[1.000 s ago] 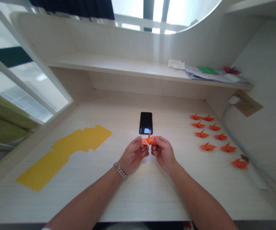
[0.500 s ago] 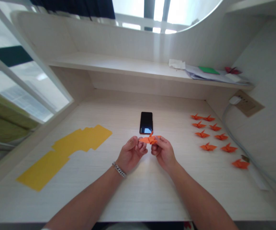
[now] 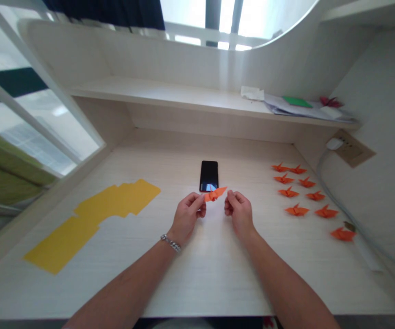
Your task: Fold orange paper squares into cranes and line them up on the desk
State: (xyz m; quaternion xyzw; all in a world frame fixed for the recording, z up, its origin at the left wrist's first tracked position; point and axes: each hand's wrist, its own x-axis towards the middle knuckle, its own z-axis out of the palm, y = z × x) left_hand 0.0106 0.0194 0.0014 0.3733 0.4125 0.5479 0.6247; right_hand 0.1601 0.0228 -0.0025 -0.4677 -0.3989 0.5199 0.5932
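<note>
An orange paper crane [image 3: 214, 195] is held up over the desk, its wings spread sideways. My left hand [image 3: 187, 212], with a chain bracelet at the wrist, pinches one end of it between thumb and fingers. Just right of the crane's other wing tip is my right hand [image 3: 240, 210]. Its fingers are curled and closed, with a small gap to the paper and nothing visible in them. Behind the crane a black phone [image 3: 209, 173] lies flat, its near edge partly covered by the paper.
Several orange cranes, such as a near one [image 3: 343, 234], stand in rows at the right. Yellow paper sheets [image 3: 63, 242] overlap in a fan on the left. A cable [image 3: 337, 203] runs from a wall socket [image 3: 353, 148]. Papers [image 3: 276, 104] lie on the shelf [image 3: 170, 93].
My right hand has let go of the crane's wing and moved slightly right. The crane, still in my left hand, now tilts with its right wing raised.
</note>
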